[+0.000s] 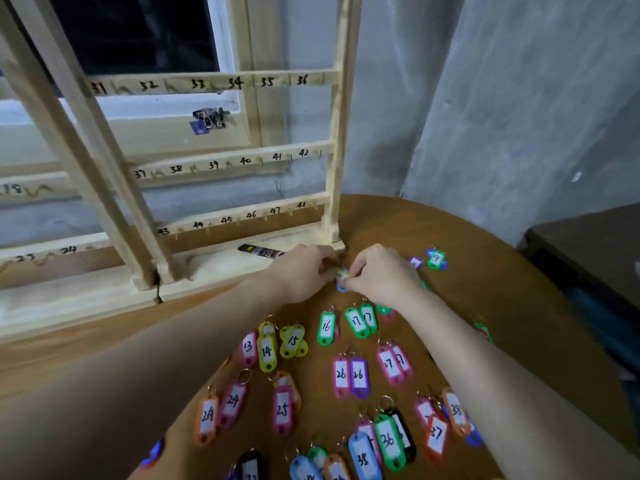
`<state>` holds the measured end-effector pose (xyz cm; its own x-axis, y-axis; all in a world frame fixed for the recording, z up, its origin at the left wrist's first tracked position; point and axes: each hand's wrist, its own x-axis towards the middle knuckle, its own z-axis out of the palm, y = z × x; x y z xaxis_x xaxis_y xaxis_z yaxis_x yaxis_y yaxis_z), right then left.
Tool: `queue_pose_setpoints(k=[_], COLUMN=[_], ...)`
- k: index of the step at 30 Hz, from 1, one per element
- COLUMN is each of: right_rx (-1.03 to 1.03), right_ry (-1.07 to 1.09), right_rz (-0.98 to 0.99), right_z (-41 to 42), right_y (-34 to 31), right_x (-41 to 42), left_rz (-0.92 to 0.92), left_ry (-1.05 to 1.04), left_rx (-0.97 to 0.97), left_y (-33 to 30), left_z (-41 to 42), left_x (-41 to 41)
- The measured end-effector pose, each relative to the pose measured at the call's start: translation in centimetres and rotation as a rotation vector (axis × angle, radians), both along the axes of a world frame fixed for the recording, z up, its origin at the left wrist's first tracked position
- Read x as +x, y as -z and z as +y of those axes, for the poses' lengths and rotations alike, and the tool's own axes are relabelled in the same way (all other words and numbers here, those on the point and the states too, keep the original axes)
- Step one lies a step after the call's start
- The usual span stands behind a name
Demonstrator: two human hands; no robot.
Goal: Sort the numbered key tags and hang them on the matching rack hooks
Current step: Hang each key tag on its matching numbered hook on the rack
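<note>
Tag 6 [341, 274] sits pinched between the fingertips of my left hand [304, 271] and right hand [382, 273], just beside the rack [242, 216] base, above the table [502, 306].

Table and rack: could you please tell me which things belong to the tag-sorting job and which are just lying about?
Job:
key tags on the table
tag pinched by left hand and right hand
numbered rack

Lying about:
marker on the rack base
clips on the window frame
</note>
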<state>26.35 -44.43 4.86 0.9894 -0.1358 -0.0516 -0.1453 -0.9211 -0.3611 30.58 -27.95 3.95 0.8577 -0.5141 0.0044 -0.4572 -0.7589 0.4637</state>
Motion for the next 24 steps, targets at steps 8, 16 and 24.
queue_pose_setpoints(k=[8,16,24], right_rx=[0.018,-0.039,0.061], right_ry=[-0.034,-0.047,-0.122], right_rz=[0.083,0.074,0.042], right_z=[-0.2,1.7,3.1], right_y=[-0.4,-0.5,-0.1], right_x=[0.6,1.5,1.7], left_rz=[0.032,-0.045,0.007], left_ry=[-0.031,-0.076,-0.129], left_rx=[0.006,-0.022,-0.097], left_y=[0.2,-1.8,-4.3], left_z=[2.0,5.8,10.1], left_x=[0.3,-1.4,-3.2])
